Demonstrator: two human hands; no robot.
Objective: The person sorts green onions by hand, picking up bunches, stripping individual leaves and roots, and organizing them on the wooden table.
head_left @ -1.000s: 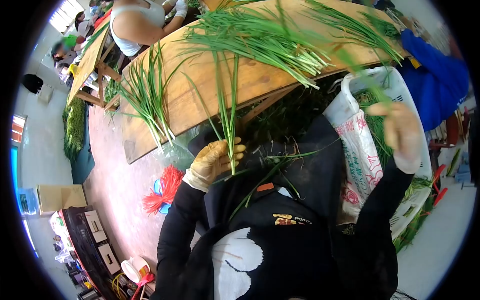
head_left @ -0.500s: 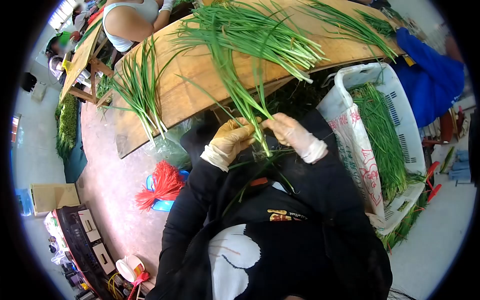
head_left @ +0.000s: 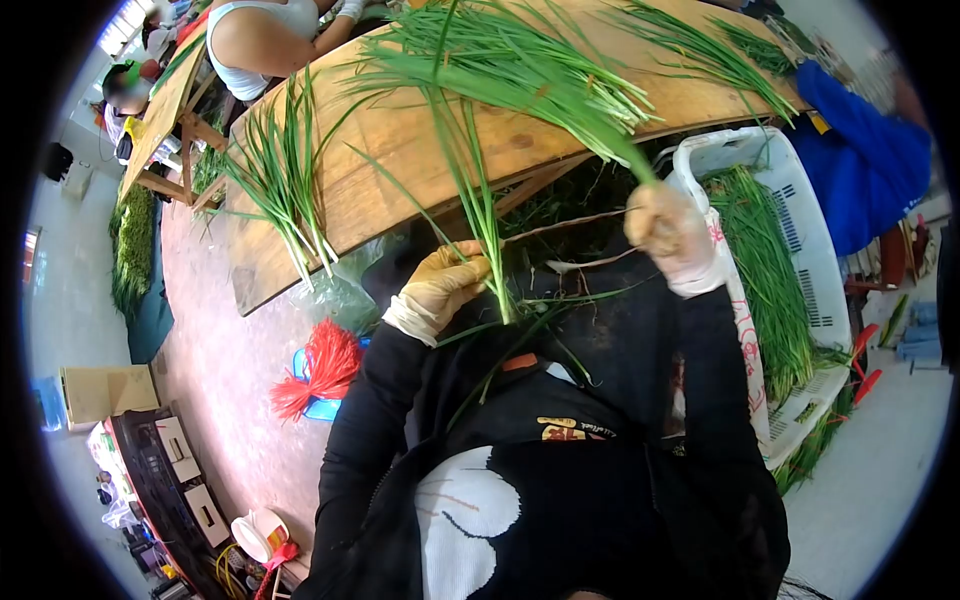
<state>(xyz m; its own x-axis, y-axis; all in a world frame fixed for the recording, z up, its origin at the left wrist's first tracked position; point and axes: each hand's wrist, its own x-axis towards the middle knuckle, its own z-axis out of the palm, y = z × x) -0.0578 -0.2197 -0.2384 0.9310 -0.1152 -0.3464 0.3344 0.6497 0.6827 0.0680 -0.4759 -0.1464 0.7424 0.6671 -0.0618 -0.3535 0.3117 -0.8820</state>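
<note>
Indoors, a gloved left hand (head_left: 437,287) pinches green stalks (head_left: 487,222) in its fingers at mid-frame; right of centre, a gloved right hand (head_left: 672,240) meets blurred green blades (head_left: 600,128), its fingers too smeared to read. A white crate (head_left: 815,255) stands at right; beyond, a green heap (head_left: 500,55) lies on a wooden surface (head_left: 385,180), a person (head_left: 262,45) at upper left.

Left hand (head_left: 440,290): glove cream, stained yellowish-tan, cuff white. Right hand (head_left: 668,235): glove pale cream, blurred. Stalks (head_left: 488,230) in left hand: green, fading to white at base. Blurred leaves (head_left: 622,148) at right hand: bright green. Tabletop (head_left: 370,190), 12 o'clock: yellow-brown wood, darker knots. Pile (head_left: 500,60) on it: deep green, stem ends whitish. Basket (head_left: 812,250), 3 o'clock: white. Sack (head_left: 752,370) beside it: white, red print. Cloth (head_left: 860,160), 2 o'clock: strong blue. Strands (head_left: 330,370), 8 o'clock: red. Floor (head_left: 215,330), 9 o'clock: pinkish. Sweater (head_left: 590,520), 6 o'clock: black, white patch (head_left: 465,510).
</note>
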